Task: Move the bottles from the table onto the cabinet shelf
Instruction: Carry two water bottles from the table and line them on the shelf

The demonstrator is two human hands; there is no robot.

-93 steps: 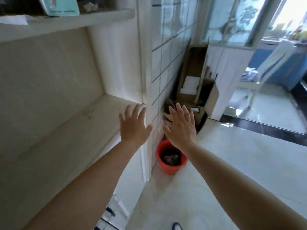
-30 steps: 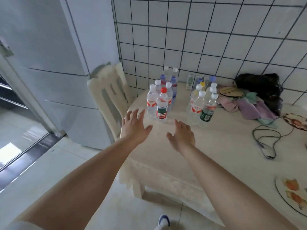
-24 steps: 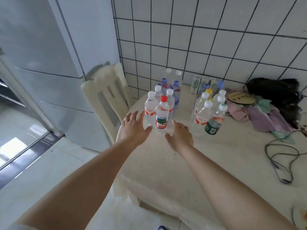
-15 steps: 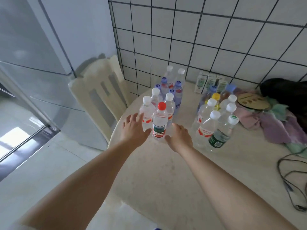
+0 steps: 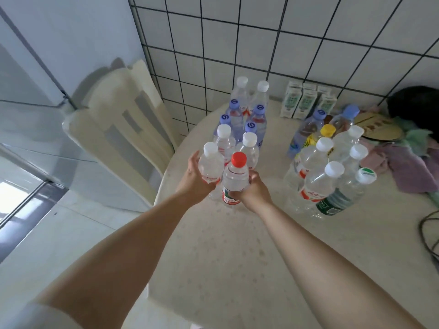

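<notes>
Two clusters of clear plastic bottles stand on the round cream table [image 5: 237, 257]. At the front of the left cluster, my left hand [image 5: 193, 180] grips a white-capped bottle [image 5: 211, 166]. My right hand [image 5: 254, 189] grips the red-capped bottle [image 5: 236, 178] beside it. Both bottles stand upright, near the table surface. Behind them are more white-capped and blue-capped bottles [image 5: 247, 115]. The right cluster [image 5: 325, 172] holds white-capped bottles, a yellow-capped one and a green-labelled one. The cabinet shelf is out of view.
A cream plastic chair [image 5: 118, 129] stands left of the table against the tiled wall. Small cartons [image 5: 306, 100] line the wall. Crumpled cloths [image 5: 408, 160], a dark bag [image 5: 418, 100] and a black cable [image 5: 430, 231] lie on the right.
I turned from the cabinet shelf to the table and came closer. Both open hands reached in and closed round the two front bottles of the left cluster.
</notes>
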